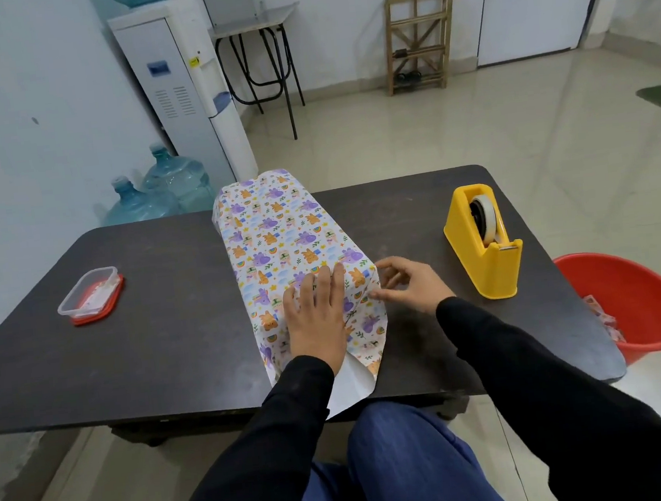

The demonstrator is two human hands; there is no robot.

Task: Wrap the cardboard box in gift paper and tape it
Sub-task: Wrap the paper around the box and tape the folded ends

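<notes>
In the middle of the frame the gift paper [278,231], white with purple and orange cartoon animals, lies over a long block shape that runs from the near edge of the dark desk [160,350] to its far edge. The cardboard box under it is fully covered, so none of its own surface shows. At the near end the paper slopes down to the desk, and a white flap of its underside hangs over the front edge. The left hand [317,317] lies flat on this near slope, palm down and fingers straight and close together, pressing the paper. The right hand [414,286] is just to the right of it at the paper's right side, fingers loosely bent and spread and holding nothing, with the thumb tip touching the paper's edge. Both arms are in black sleeves. A yellow tape dispenser [483,242] holding a roll of clear tape stands on the desk at the right of the frame, well apart from the paper. At the left a clear plastic container [91,296] sits on a red lid. A red bucket [632,300] stands on the floor beside the desk's right end, with scraps of patterned paper inside. In the upper left of the frame are a white water dispenser [180,82] and two blue water bottles [159,186].
</notes>
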